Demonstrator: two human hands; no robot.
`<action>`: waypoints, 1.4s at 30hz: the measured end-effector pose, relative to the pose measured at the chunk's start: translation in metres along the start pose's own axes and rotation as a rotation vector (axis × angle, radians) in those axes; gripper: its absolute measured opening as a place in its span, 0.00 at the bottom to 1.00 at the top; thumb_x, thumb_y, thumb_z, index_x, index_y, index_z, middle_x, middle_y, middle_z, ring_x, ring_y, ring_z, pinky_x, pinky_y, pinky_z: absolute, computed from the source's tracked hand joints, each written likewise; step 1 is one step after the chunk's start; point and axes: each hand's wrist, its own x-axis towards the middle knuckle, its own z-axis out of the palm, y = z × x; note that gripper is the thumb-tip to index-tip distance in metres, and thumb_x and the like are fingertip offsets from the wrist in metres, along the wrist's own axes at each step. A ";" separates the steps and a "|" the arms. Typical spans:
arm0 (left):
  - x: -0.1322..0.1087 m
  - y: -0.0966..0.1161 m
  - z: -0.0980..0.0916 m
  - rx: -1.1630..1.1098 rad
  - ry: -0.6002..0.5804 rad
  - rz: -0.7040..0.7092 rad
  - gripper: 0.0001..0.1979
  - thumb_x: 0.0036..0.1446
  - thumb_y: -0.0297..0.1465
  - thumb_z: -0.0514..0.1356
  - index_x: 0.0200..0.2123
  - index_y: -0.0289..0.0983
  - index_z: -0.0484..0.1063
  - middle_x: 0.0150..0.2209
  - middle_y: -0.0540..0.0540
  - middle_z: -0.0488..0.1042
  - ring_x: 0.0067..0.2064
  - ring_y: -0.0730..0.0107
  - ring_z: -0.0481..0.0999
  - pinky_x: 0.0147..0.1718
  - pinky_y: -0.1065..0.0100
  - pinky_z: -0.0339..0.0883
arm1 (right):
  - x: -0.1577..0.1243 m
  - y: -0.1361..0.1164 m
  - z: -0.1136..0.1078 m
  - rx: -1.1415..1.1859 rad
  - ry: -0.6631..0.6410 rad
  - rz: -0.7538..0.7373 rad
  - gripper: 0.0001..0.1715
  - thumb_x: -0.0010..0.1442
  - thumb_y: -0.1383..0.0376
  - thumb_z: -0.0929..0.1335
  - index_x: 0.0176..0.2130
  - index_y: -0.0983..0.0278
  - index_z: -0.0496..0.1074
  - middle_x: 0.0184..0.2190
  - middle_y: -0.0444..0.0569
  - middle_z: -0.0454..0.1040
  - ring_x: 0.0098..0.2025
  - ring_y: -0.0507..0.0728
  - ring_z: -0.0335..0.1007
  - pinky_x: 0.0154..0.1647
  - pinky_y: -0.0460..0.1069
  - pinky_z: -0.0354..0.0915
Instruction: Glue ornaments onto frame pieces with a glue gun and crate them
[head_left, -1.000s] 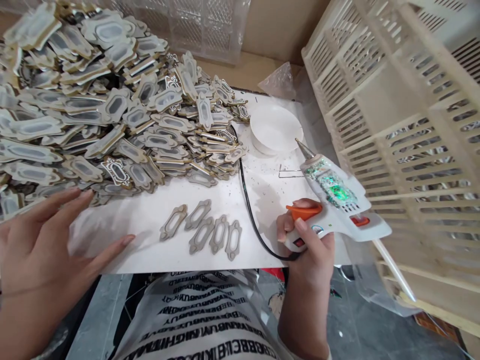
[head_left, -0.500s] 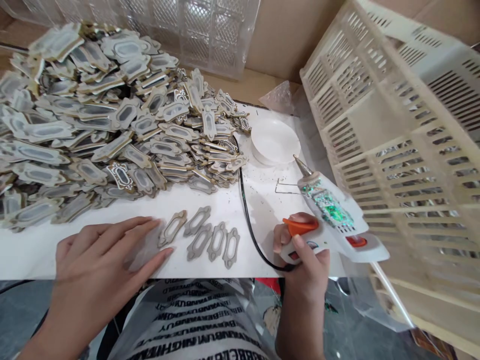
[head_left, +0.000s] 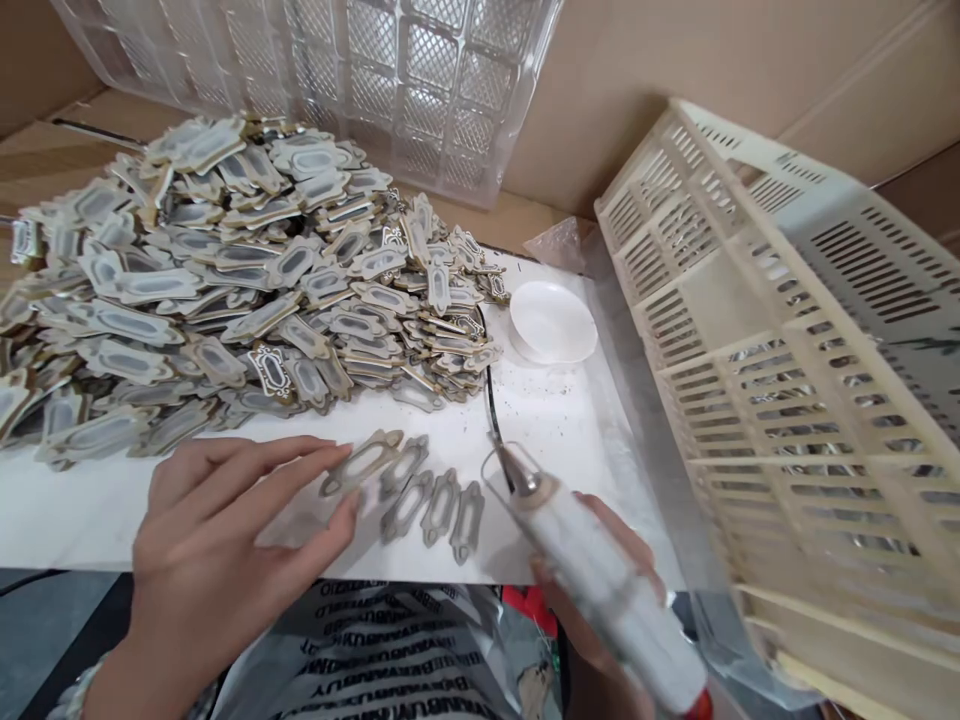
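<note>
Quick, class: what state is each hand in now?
Left hand: at the leftmost separate frame; gripping or not, cannot tell.
Right hand: closed, holding the glue gun.

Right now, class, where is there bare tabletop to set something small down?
The white tabletop between the bowl and the glue gun, specks aside; and the strip in front of the frame pile, left of the left hand. Crowded: back left, under the pile, and front centre, around the five frames.

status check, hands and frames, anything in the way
Left hand at leftmost loose frame, grip unclear. Four more frames alongside. Right hand gripping glue gun. Black cable runs behind nozzle.
</note>
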 end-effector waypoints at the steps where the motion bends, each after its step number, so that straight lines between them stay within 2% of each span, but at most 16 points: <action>1: 0.003 0.004 -0.002 -0.012 0.020 0.015 0.08 0.62 0.37 0.62 0.44 0.51 0.76 0.40 0.52 0.81 0.41 0.56 0.75 0.51 0.48 0.69 | 0.002 -0.004 0.001 -0.057 -0.041 -0.088 0.03 0.60 0.64 0.74 0.35 0.55 0.82 0.24 0.43 0.73 0.22 0.54 0.65 0.23 0.50 0.63; 3: 0.008 0.009 -0.004 -0.031 0.033 0.063 0.09 0.62 0.37 0.63 0.45 0.52 0.76 0.39 0.52 0.81 0.40 0.55 0.75 0.49 0.48 0.69 | 0.008 -0.011 0.002 -0.155 -0.071 -0.185 0.08 0.65 0.63 0.71 0.38 0.53 0.83 0.26 0.45 0.73 0.23 0.54 0.65 0.25 0.51 0.63; 4: 0.010 0.011 -0.005 -0.035 0.029 0.081 0.09 0.62 0.37 0.63 0.47 0.52 0.75 0.40 0.52 0.81 0.40 0.56 0.75 0.49 0.48 0.69 | 0.010 -0.014 0.003 -0.193 -0.064 -0.185 0.09 0.66 0.63 0.70 0.38 0.53 0.84 0.27 0.45 0.72 0.24 0.54 0.65 0.26 0.51 0.62; 8: 0.013 0.013 -0.008 -0.042 0.008 0.092 0.10 0.65 0.38 0.61 0.49 0.54 0.72 0.43 0.52 0.81 0.41 0.55 0.74 0.49 0.47 0.67 | 0.013 -0.018 0.007 -0.201 -0.109 -0.079 0.08 0.63 0.64 0.72 0.35 0.53 0.84 0.28 0.44 0.71 0.27 0.54 0.67 0.28 0.50 0.61; 11: 0.014 0.013 -0.008 -0.065 0.032 0.117 0.10 0.64 0.39 0.62 0.49 0.55 0.73 0.41 0.52 0.81 0.40 0.55 0.73 0.48 0.48 0.67 | 0.011 -0.018 0.010 -0.153 -0.057 0.040 0.08 0.61 0.63 0.72 0.32 0.54 0.83 0.30 0.45 0.72 0.29 0.55 0.67 0.31 0.51 0.62; 14: 0.013 0.012 -0.005 -0.121 0.071 0.131 0.10 0.62 0.39 0.63 0.48 0.54 0.75 0.40 0.52 0.82 0.38 0.54 0.72 0.45 0.49 0.65 | 0.010 -0.017 0.011 -0.164 -0.069 0.065 0.09 0.60 0.66 0.71 0.31 0.54 0.83 0.34 0.46 0.74 0.31 0.55 0.68 0.34 0.51 0.63; 19: 0.013 0.009 0.002 -0.207 0.133 0.132 0.10 0.60 0.41 0.65 0.45 0.53 0.78 0.38 0.52 0.82 0.38 0.54 0.71 0.47 0.52 0.62 | 0.012 -0.013 0.005 -0.161 -0.116 0.165 0.04 0.56 0.61 0.73 0.31 0.58 0.80 0.30 0.46 0.73 0.28 0.54 0.66 0.29 0.49 0.63; 24: 0.015 0.013 -0.001 -0.223 0.132 0.095 0.10 0.60 0.41 0.66 0.46 0.55 0.79 0.39 0.55 0.83 0.37 0.57 0.72 0.47 0.53 0.63 | 0.011 -0.006 0.003 -0.132 -0.111 0.236 0.08 0.54 0.57 0.74 0.29 0.59 0.78 0.28 0.45 0.72 0.27 0.54 0.64 0.25 0.48 0.61; 30: 0.010 0.014 -0.004 -0.216 0.130 0.102 0.10 0.59 0.41 0.67 0.46 0.54 0.79 0.40 0.55 0.83 0.38 0.58 0.74 0.48 0.54 0.64 | 0.009 0.000 0.002 -0.104 -0.146 0.238 0.08 0.54 0.58 0.74 0.28 0.59 0.77 0.27 0.43 0.68 0.25 0.52 0.61 0.24 0.47 0.59; 35: 0.009 0.014 -0.002 -0.196 0.137 0.132 0.10 0.60 0.40 0.66 0.46 0.54 0.79 0.39 0.55 0.83 0.36 0.58 0.73 0.46 0.54 0.65 | 0.007 -0.001 0.005 -0.062 -0.116 0.267 0.09 0.56 0.58 0.74 0.29 0.60 0.77 0.27 0.44 0.68 0.26 0.52 0.62 0.24 0.47 0.59; 39: 0.011 0.013 -0.004 -0.186 0.133 0.142 0.11 0.59 0.38 0.66 0.47 0.53 0.78 0.40 0.54 0.83 0.37 0.58 0.74 0.46 0.53 0.65 | 0.006 0.000 0.007 -0.015 -0.130 0.359 0.14 0.58 0.55 0.74 0.27 0.61 0.76 0.28 0.44 0.68 0.25 0.52 0.61 0.22 0.47 0.58; 42: 0.011 0.009 -0.003 -0.164 0.136 0.180 0.12 0.60 0.37 0.66 0.48 0.51 0.78 0.40 0.52 0.83 0.36 0.57 0.74 0.45 0.53 0.64 | 0.005 0.002 0.005 -0.014 -0.110 0.373 0.16 0.58 0.53 0.74 0.27 0.61 0.75 0.27 0.44 0.67 0.24 0.51 0.59 0.21 0.47 0.55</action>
